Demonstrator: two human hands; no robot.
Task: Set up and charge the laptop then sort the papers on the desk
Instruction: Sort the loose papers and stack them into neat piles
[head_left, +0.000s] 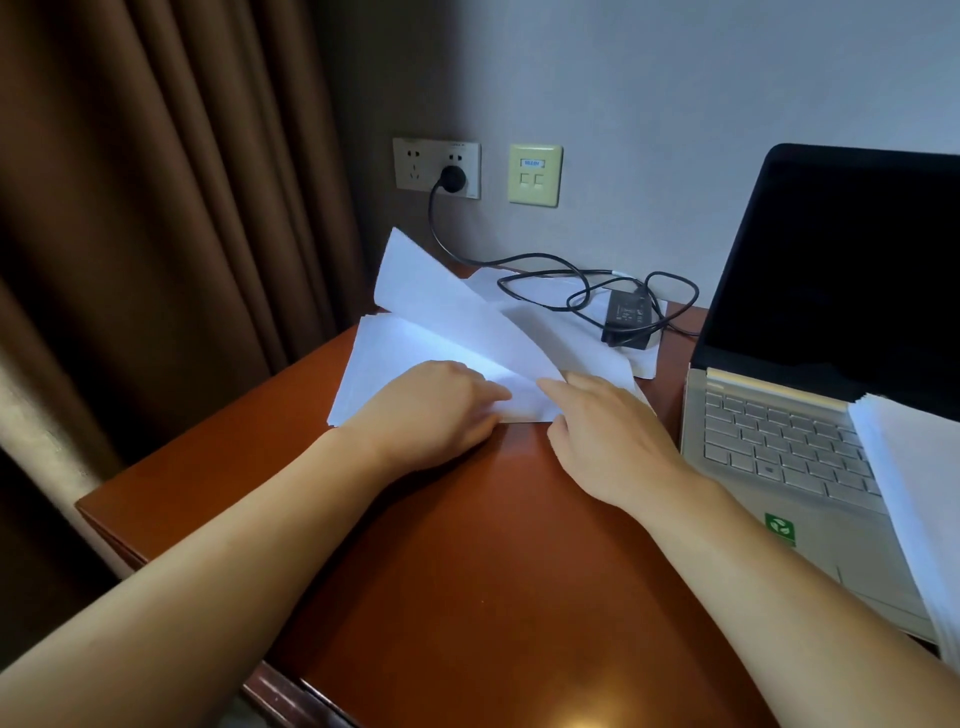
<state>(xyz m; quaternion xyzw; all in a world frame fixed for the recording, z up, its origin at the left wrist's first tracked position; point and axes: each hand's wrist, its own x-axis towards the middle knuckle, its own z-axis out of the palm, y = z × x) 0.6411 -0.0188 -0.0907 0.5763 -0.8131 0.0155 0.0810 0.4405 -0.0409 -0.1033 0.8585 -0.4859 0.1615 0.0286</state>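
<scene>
Loose white papers (395, 353) lie at the back left of the brown desk (467, 545). One sheet (441, 301) is lifted and tilted up over the pile. My left hand (431, 415) rests on the pile's near edge with fingers curled onto the paper. My right hand (608, 441) pinches the near corner of the lifted sheet. The open silver laptop (779, 431), screen dark, stands at the right. A black charger brick (628, 317) lies on the papers, its cable (545, 270) plugged into the wall socket (436, 169). A paper stack (919, 493) rests on the laptop's keyboard.
A brown curtain (156, 208) hangs at the left, close to the desk's edge. A beige network wall plate (535, 175) sits right of the socket. The charger cable loops between the papers and the laptop.
</scene>
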